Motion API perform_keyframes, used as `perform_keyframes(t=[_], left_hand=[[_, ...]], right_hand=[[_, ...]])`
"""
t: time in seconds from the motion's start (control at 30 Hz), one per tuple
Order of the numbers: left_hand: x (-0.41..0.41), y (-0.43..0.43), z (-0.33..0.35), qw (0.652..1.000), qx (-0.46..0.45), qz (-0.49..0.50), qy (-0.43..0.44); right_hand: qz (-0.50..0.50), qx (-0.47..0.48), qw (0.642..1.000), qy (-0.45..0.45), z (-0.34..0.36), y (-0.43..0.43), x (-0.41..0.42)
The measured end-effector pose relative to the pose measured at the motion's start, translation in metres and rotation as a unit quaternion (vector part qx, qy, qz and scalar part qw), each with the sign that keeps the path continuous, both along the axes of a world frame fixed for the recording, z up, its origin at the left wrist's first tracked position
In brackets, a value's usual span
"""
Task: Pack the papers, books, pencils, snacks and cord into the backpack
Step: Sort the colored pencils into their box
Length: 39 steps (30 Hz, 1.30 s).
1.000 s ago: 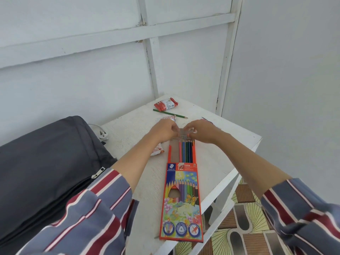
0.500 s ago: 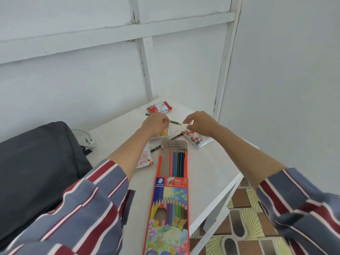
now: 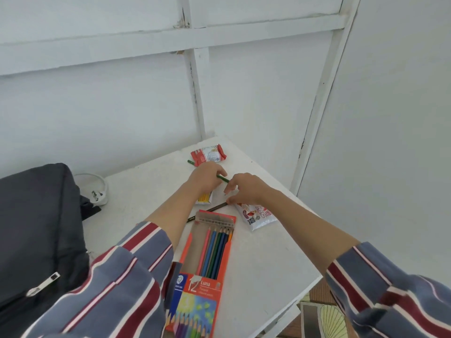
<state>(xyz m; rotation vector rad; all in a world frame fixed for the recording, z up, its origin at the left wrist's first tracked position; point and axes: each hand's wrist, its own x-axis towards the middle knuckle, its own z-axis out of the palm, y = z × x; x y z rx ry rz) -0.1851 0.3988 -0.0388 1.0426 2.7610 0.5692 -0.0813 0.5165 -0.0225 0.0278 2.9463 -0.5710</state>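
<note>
An orange colored-pencil box (image 3: 195,296) lies open on the white table (image 3: 268,264), with several pencils (image 3: 216,252) showing in its tray. Beyond it, my left hand (image 3: 206,178) grips a loose green pencil (image 3: 223,178). My right hand (image 3: 246,189) hovers with curved fingers, and its thumb tip sits at the end of a dark pencil (image 3: 214,207) lying flat. There is a red snack packet (image 3: 208,154) at the back, a white one (image 3: 256,214) under my right wrist, and a yellow one (image 3: 204,198) under my left. The dark backpack (image 3: 36,228) stands at the left.
A white cord with its plug (image 3: 96,191) lies coiled between the backpack and the wall. White walls close in the table at the back and right. The table's front right edge drops to a patterned floor (image 3: 324,320).
Both hands left the box flap and moved to the loose pencils behind it. My left hand took hold of the green pencil, and my right hand lowered to the dark one.
</note>
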Motion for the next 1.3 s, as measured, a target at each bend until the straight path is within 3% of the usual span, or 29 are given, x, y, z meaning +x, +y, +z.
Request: perform_keyframes(t=[0.4, 0.6, 0.83, 1.1, 1.3], left_hand=[[-0.009, 0.008, -0.003, 0.998, -0.036, -0.047, 0.006], [-0.009, -0.001, 0.0, 0.997, -0.037, -0.055, 0.033], [-0.008, -0.005, 0.008, 0.998, 0.015, -0.053, 0.025], [-0.006, -0.014, 0.021, 0.991, 0.12, -0.036, -0.045], [-0.002, -0.021, 0.031, 0.971, 0.232, -0.016, -0.063]], right_hand=[[0.076, 0.052, 0.996, -0.002, -0.001, -0.009, -0.013], [0.069, 0.02, 0.997, 0.022, 0.007, -0.004, -0.014], [0.015, -0.143, 0.989, 0.045, 0.015, 0.008, -0.012], [-0.015, -0.249, 0.968, 0.034, 0.033, 0.02, -0.004], [-0.046, -0.4, 0.914, 0.054, 0.046, 0.016, 0.005]])
